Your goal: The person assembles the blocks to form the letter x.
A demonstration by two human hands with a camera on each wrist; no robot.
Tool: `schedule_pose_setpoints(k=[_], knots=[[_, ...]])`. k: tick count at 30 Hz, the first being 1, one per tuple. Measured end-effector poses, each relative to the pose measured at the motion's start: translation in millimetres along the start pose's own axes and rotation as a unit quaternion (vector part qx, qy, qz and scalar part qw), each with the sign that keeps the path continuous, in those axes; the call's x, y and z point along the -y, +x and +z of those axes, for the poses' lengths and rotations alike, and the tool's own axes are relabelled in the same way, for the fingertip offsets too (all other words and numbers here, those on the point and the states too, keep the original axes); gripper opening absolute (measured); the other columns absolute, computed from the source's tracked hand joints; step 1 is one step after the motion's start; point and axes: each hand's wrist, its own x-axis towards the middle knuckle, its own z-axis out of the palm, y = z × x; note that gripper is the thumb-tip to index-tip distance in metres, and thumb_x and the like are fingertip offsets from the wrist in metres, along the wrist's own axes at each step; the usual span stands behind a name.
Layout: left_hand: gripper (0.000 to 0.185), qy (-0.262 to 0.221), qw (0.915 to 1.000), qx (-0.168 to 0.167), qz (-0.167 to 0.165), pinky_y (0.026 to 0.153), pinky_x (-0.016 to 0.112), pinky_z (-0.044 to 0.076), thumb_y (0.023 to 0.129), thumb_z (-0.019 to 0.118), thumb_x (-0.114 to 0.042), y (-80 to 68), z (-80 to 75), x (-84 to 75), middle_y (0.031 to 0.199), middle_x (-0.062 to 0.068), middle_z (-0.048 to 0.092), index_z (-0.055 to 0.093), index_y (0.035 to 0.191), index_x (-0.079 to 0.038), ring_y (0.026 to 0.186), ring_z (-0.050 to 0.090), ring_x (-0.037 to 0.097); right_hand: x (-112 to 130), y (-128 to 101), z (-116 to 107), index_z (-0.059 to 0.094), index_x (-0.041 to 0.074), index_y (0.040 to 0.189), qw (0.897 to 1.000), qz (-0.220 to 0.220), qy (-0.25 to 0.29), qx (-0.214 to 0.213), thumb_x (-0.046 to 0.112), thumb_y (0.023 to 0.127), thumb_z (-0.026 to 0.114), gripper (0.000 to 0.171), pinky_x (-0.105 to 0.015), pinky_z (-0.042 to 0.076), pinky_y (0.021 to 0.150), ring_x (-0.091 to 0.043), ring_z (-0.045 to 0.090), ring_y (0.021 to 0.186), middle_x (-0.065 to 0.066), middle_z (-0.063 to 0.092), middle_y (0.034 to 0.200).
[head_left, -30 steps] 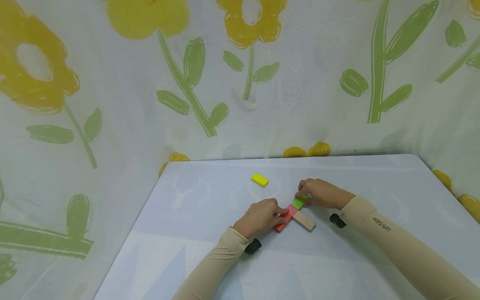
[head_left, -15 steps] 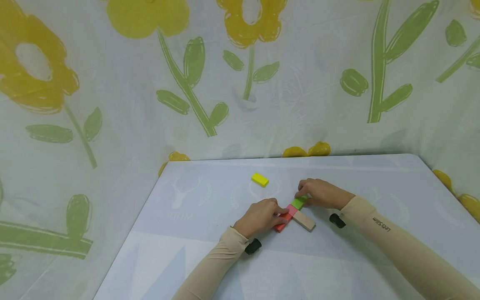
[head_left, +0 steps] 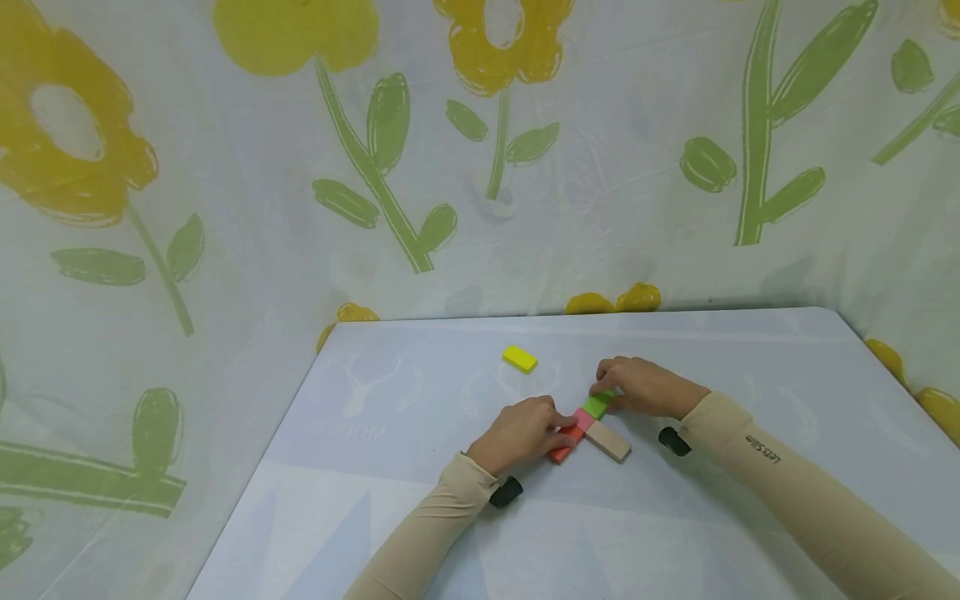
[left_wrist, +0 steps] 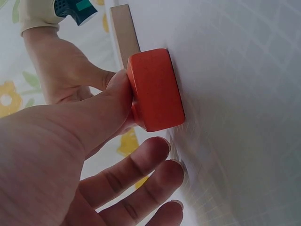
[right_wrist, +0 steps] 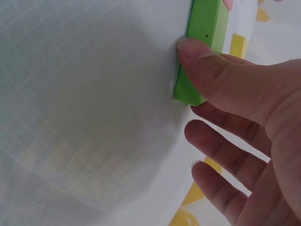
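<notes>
Head view: five blocks (head_left: 590, 421) (one yellow (head_left: 519, 359)), two hands (head_left: 517, 433).

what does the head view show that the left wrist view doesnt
Only the head view shows the yellow block lying apart, the green block under the right hand, the pink block and the table edge. Only the left wrist view shows the left hand's thumb pressing the orange block's side. Both show the left hand, orange block and wooden block.
</notes>
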Motion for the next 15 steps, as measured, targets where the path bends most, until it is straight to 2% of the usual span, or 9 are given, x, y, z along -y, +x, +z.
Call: schedule_pose_setpoints(k=[15], knots=[[0.04, 0.002, 1.0, 0.0, 0.005, 0.054, 0.016, 0.035, 0.095, 0.077, -0.033, -0.6, -0.5, 0.7, 0.087, -0.004, 0.062, 0.071, 0.133, -0.024, 0.068, 0.045, 0.006, 2.3, 0.0, 0.9, 0.081, 0.016, 0.112, 1.0, 0.004, -0.005, 0.0, 0.012, 0.084, 0.085, 0.029, -0.037, 0.057, 0.087, -0.016, 0.064, 0.094, -0.001, 0.069, 0.105]])
